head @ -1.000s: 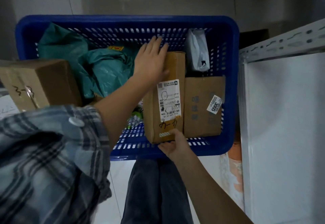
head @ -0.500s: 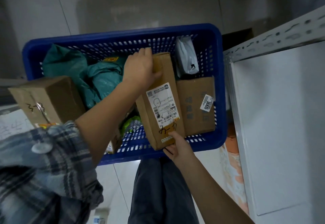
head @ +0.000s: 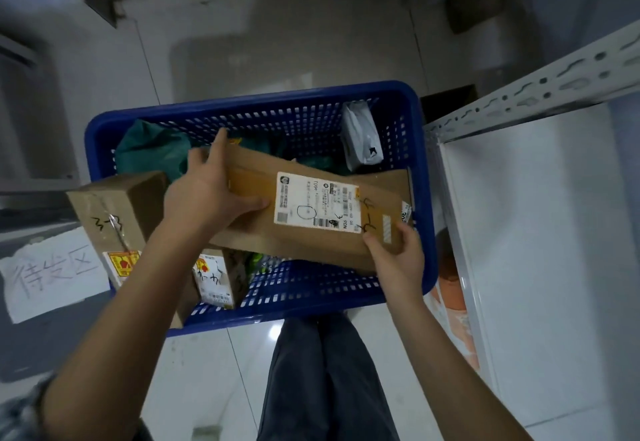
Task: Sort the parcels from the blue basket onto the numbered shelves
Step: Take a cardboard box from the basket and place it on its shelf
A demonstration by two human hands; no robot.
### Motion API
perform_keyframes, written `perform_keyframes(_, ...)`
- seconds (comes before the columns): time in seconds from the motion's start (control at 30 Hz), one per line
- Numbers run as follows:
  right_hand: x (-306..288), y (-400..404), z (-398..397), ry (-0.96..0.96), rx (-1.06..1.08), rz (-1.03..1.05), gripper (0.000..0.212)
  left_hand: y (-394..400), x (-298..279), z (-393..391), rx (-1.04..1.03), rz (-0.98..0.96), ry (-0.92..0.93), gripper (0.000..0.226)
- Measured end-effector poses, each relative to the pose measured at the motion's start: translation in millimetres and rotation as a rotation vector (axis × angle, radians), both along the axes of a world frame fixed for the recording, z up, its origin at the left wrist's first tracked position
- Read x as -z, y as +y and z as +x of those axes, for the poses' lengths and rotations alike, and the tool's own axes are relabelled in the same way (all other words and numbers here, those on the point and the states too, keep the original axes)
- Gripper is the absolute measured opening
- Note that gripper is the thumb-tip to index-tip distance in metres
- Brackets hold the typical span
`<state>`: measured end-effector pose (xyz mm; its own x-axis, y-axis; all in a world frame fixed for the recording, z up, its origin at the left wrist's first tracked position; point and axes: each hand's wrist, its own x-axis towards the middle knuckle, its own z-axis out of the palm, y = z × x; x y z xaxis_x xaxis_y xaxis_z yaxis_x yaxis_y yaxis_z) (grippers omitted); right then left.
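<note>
A long brown cardboard parcel [head: 311, 233] with a white shipping label lies crosswise above the blue basket [head: 420, 150], lifted clear of the other parcels. My left hand [head: 207, 191] grips its left end, thumb on top. My right hand [head: 394, 253] pinches its right end. Inside the basket are a green plastic bag [head: 152, 153], a grey-white mailer pouch [head: 360, 136], a small box with a yellow-red sticker [head: 216, 276] and another brown box [head: 398, 181], mostly hidden under the held parcel.
A brown box marked by hand [head: 114, 219] leans over the basket's left rim. A white metal shelf unit [head: 536, 233] stands at the right. A paper sign with handwriting [head: 52, 274] lies at the left. My legs [head: 322, 378] stand on the pale tiled floor below the basket.
The long parcel has been lifted out of its upright slot and turned to lie crosswise above the basket, both hands still on its ends. The view has pulled back from the basket.
</note>
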<state>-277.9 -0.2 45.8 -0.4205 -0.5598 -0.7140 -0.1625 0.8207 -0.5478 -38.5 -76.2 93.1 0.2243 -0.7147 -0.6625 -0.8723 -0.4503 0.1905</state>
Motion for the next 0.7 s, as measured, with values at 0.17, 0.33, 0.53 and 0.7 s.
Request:
perform_keyframes(0.17, 13, -42, -20, 0.028, -0.29, -0.163, 0.064, 61, 17, -9, -0.327, 0.117, 0.159, 0.11)
perform_keyframes(0.33, 42, -97, -11, 0.098, -0.605, -0.251, 0.064, 122, 63, -48, -0.698, 0.178, 0.317, 0.093)
perform_keyframes(0.53, 63, -103, 18, 0.234, -0.802, -0.35, 0.065, 151, 100, -80, -0.897, 0.23, 0.428, 0.095)
perform_keyframes(0.7, 66, -63, 22, 0.101, -0.21, -0.242, 0.092, 140, 113, -58, -0.769, 0.16, 0.437, 0.091)
